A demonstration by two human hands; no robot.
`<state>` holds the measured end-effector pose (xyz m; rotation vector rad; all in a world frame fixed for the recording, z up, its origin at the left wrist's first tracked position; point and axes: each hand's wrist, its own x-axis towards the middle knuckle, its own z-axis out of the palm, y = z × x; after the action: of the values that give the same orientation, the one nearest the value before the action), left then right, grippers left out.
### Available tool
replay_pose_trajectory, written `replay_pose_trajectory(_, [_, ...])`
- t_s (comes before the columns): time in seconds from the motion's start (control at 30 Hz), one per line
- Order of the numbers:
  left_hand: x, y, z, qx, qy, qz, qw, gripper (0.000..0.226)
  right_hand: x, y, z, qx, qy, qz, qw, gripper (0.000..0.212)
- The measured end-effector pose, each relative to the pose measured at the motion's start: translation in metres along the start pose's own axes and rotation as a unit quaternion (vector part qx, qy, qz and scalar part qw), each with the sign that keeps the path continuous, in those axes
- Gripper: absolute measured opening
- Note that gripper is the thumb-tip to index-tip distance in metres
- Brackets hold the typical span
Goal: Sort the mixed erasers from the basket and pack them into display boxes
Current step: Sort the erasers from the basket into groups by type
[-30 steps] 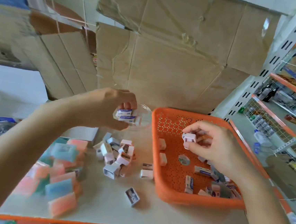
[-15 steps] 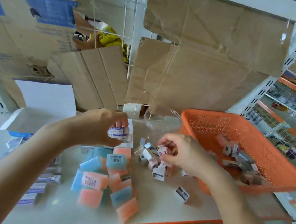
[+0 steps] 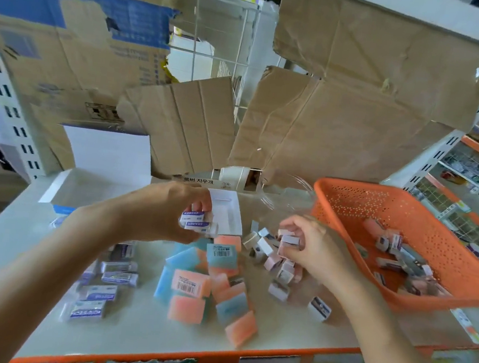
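The right hand point(image 3: 314, 247) has left the orange basket point(image 3: 422, 216) and come over to the heap of little erasers point(image 3: 279, 268). The left hand point(image 3: 165, 212) has stayed up with its stack.

All of it sits on the pale bench point(image 3: 142, 327). The basket is at the right side, and more little erasers are left in it. A white display box point(image 3: 97, 191) lies open at the far left. In the middle is a heap of pink-and-blue erasers point(image 3: 193, 283), and the wrapped blue-label erasers point(image 3: 98, 293) lie to the left of that.

I think the job right now is to put one little eraser with its own kind. To do it well, set it down softly on the little heap. The pink-and-blue heap is just beside, so it must not tumble in there. The left stack needs a firm, flat squeeze so nothing slips out.

The left hand is palm down above the bench, fingers curled over. It pinches two blue-label erasers point(image 3: 196, 221), one on top of the other. The right hand is low, fingers bent, pinching a pale pink eraser point(image 3: 289, 240) at its tips — I cannot tell if that eraser touches the heap yet.
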<state>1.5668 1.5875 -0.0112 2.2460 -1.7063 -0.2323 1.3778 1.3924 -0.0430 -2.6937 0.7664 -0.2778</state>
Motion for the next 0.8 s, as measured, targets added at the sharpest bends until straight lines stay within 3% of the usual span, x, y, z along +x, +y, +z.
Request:
replay_pose_trajectory(0.27, [-0.043, -0.031, -0.008, 0.003, -0.020, -0.026, 0.999, 0.035, -0.017, -0.022, -0.002, 0.055, 0.054, 0.003, 0.997, 0.027])
replay_pose_trajectory(0.6, [-0.090, -0.072, 0.000, 0.112, -0.062, -0.034, 0.991, 0.049, -0.049, -0.059, 0.007, 0.075, 0.055, 0.019, 0.996, 0.019])
replay_pose_trajectory(0.8, [-0.092, -0.081, 0.003, 0.118, -0.081, -0.031, 0.989, 0.048, -0.053, -0.062, 0.007, 0.057, 0.055, 0.017, 0.997, 0.020])
